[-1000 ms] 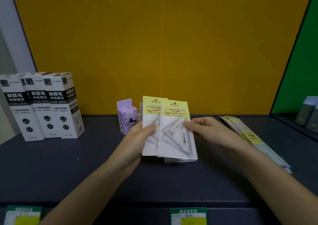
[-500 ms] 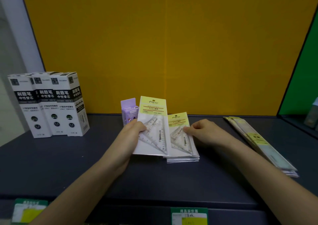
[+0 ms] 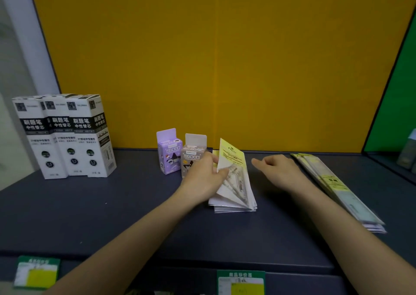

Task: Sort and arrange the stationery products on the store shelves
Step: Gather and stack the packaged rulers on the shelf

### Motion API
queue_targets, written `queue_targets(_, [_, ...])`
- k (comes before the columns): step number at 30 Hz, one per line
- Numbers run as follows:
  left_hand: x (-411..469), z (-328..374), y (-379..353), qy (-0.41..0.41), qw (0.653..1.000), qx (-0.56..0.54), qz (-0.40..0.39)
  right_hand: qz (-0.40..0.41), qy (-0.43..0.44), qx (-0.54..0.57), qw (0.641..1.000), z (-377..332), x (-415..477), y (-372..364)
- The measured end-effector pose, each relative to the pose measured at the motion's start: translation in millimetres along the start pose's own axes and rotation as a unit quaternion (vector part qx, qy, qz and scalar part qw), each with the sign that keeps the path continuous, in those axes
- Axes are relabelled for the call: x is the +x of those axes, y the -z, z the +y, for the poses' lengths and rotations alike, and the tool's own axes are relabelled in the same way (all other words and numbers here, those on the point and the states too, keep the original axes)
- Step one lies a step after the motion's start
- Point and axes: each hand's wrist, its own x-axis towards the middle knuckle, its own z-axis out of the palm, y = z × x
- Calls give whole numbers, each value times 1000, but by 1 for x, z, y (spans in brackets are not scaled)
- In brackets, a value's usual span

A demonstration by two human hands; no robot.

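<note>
A small stack of set-square packets [image 3: 236,195], white with yellow headers, lies at the middle of the dark shelf [image 3: 112,215]. My left hand [image 3: 206,177] pinches the top packet by its left edge and tilts it up on its side over the stack. Just right of the stack, my right hand [image 3: 278,169] hovers with fingers loosely curled, holding nothing. A purple box [image 3: 169,153] and a grey box [image 3: 193,153] stand just behind my left hand.
Three tall white-and-black refill boxes [image 3: 65,137] stand at the left of the shelf. A pile of long ruler packets [image 3: 337,188] lies at the right. Green price labels [image 3: 240,282] sit on the shelf's front edge. A yellow back wall [image 3: 213,58] closes the shelf.
My left hand has turned the top packet up on edge over the stack. My right hand has let go of the packets and pulled slightly right. The grey box is now uncovered.
</note>
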Motion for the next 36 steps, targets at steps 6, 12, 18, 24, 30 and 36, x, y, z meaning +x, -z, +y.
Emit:
queue_targets(6, [-5, -1, -2, -28, 972, 225, 67, -13, -9, 17, 1000, 1, -2, -1])
queue_targets(12, [-30, -6, 2, -108, 953, 260, 113, -80, -17, 136, 987, 8, -5, -1])
queue_targets(18, [-48, -11, 9, 2, 996, 18, -85, -214, -58, 385, 896, 12, -33, -11])
queue_targets(24, [-49, -5, -4, 50, 992, -7, -114, -247, -34, 414, 876, -2, -43, -25])
queue_targets(30, [-32, -2, 0, 83, 977, -169, -100, -237, -65, 413, 877, -12, -35, -15])
queue_targets(36, [-11, 2, -17, 93, 969, -219, -65, -205, -70, 361, 907, -32, -22, -15])
